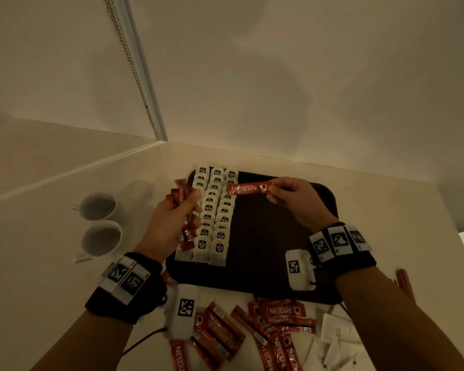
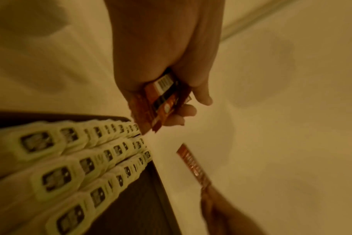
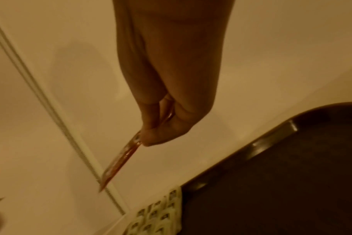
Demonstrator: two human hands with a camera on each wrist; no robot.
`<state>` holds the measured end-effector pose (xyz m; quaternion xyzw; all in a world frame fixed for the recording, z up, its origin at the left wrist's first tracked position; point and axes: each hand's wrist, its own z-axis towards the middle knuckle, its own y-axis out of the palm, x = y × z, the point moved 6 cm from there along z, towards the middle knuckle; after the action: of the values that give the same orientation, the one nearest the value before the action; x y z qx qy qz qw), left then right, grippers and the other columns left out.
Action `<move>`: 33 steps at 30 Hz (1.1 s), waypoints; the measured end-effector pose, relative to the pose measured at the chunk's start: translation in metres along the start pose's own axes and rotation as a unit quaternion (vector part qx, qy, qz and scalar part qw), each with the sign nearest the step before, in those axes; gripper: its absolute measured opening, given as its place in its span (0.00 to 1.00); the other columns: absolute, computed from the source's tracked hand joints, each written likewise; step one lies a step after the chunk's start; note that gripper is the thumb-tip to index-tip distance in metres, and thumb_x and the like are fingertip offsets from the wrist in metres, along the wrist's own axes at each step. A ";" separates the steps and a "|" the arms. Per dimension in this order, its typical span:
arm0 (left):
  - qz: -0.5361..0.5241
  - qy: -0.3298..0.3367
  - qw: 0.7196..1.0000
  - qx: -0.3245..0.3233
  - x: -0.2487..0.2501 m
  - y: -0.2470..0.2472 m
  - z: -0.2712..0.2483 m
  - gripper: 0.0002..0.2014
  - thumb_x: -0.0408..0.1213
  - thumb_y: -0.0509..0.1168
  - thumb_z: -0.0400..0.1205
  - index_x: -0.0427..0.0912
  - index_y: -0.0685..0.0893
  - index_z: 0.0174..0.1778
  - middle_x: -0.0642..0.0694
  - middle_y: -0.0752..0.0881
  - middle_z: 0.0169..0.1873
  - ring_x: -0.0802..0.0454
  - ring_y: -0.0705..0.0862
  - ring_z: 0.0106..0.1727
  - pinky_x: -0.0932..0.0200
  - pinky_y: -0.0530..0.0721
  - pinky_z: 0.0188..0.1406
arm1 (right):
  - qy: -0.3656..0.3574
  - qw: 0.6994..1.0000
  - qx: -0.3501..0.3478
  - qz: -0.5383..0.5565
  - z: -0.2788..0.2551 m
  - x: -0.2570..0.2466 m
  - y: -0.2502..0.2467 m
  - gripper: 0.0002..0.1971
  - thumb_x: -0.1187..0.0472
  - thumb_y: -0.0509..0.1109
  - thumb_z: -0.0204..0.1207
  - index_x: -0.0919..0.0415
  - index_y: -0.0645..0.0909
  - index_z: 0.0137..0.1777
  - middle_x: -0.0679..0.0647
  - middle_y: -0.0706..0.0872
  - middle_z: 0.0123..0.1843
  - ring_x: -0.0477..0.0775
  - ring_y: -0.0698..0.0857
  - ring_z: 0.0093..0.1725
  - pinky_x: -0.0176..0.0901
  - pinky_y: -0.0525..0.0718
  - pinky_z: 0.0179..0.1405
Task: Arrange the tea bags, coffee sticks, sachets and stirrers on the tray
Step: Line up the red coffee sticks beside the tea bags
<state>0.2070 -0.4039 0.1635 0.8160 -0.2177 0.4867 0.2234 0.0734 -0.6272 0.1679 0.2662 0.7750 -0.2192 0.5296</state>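
Pinching a Nescafe stick (image 1: 249, 188), right hand (image 1: 296, 200); left hand (image 1: 172, 223) grip holds a bundle (image 1: 178, 198)

We see dim, warm, yellowish light; soft shadows fall on the wall (image 1: 279, 84). Both wrist views are blurred and grainy, and straight lines bend at the wide-angle edges.

black wristbands (image 1: 129, 295), white coded tags (image 1: 340, 241)

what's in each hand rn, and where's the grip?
Right hand: pinches one coffee stick at its right end. Left hand: grips a bundle of coffee sticks around the middle.
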 end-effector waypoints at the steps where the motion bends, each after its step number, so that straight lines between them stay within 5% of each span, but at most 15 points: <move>1: -0.048 -0.029 0.998 0.007 -0.007 -0.005 -0.001 0.14 0.48 0.68 0.74 0.42 0.83 0.49 0.49 0.85 0.31 0.55 0.80 0.26 0.57 0.81 0.32 | 0.012 0.999 0.035 0.012 0.012 0.007 -0.007 0.09 0.72 0.66 0.78 0.72 0.81 0.57 0.58 0.84 0.45 0.47 0.85 0.39 0.31 0.87 0.37; 6: -0.100 -0.093 0.991 0.007 -0.027 -0.020 -0.012 0.13 0.45 0.66 0.76 0.40 0.81 0.49 0.47 0.83 0.29 0.51 0.81 0.29 0.56 0.82 0.27 | 0.076 0.987 0.141 -0.019 0.063 0.041 -0.026 0.04 0.70 0.65 0.79 0.68 0.80 0.51 0.56 0.82 0.39 0.46 0.82 0.36 0.32 0.85 0.32; 10: -0.074 -0.082 0.994 0.005 -0.035 -0.025 -0.019 0.16 0.47 0.68 0.70 0.39 0.79 0.45 0.47 0.76 0.26 0.53 0.76 0.24 0.56 0.78 0.29 | 0.121 0.975 0.176 -0.064 0.088 0.066 -0.025 0.09 0.68 0.67 0.79 0.70 0.80 0.57 0.56 0.82 0.37 0.47 0.82 0.35 0.40 0.86 0.40; 17: -0.057 -0.090 0.994 0.008 -0.045 -0.033 -0.021 0.18 0.49 0.67 0.70 0.37 0.79 0.44 0.46 0.78 0.24 0.52 0.75 0.23 0.53 0.75 0.37 | 0.124 0.956 0.222 -0.144 0.104 0.077 -0.024 0.10 0.63 0.72 0.75 0.68 0.84 0.53 0.57 0.86 0.37 0.50 0.85 0.36 0.50 0.89 0.49; 22: -0.064 -0.086 0.994 0.010 -0.046 -0.034 -0.019 0.16 0.48 0.68 0.70 0.37 0.80 0.43 0.45 0.77 0.25 0.52 0.76 0.23 0.53 0.75 0.36 | 0.121 0.946 0.220 -0.207 0.110 0.077 -0.025 0.11 0.57 0.73 0.75 0.64 0.85 0.50 0.52 0.83 0.31 0.48 0.83 0.33 0.42 0.86 0.38; 26: -0.074 -0.085 0.994 0.012 -0.046 -0.034 -0.017 0.17 0.50 0.70 0.68 0.38 0.80 0.41 0.44 0.77 0.26 0.52 0.76 0.23 0.53 0.75 0.36 | 0.126 0.938 0.211 -0.244 0.115 0.081 -0.025 0.12 0.55 0.74 0.73 0.64 0.85 0.50 0.57 0.88 0.38 0.52 0.87 0.39 0.46 0.87 0.43; 29: -0.077 -0.084 0.993 0.010 -0.047 -0.036 -0.016 0.28 0.60 0.78 0.61 0.39 0.82 0.42 0.45 0.79 0.26 0.52 0.77 0.23 0.54 0.76 0.34 | 0.127 0.933 0.212 -0.260 0.118 0.084 -0.027 0.13 0.55 0.75 0.73 0.64 0.85 0.52 0.59 0.89 0.44 0.53 0.88 0.44 0.48 0.88 0.47; 33: -0.122 -0.099 0.988 0.010 -0.045 -0.030 -0.017 0.20 0.54 0.63 0.77 0.38 0.81 0.47 0.45 0.79 0.26 0.52 0.77 0.22 0.56 0.77 0.30 | 0.121 0.935 0.231 -0.239 0.115 0.082 -0.027 0.12 0.56 0.74 0.74 0.63 0.83 0.51 0.57 0.88 0.43 0.52 0.87 0.41 0.47 0.88 0.46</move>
<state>0.1931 -0.3639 0.1258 0.8826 -0.1326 0.3752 0.2505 0.1124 -0.7049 0.0535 0.2131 0.8018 -0.4784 0.2879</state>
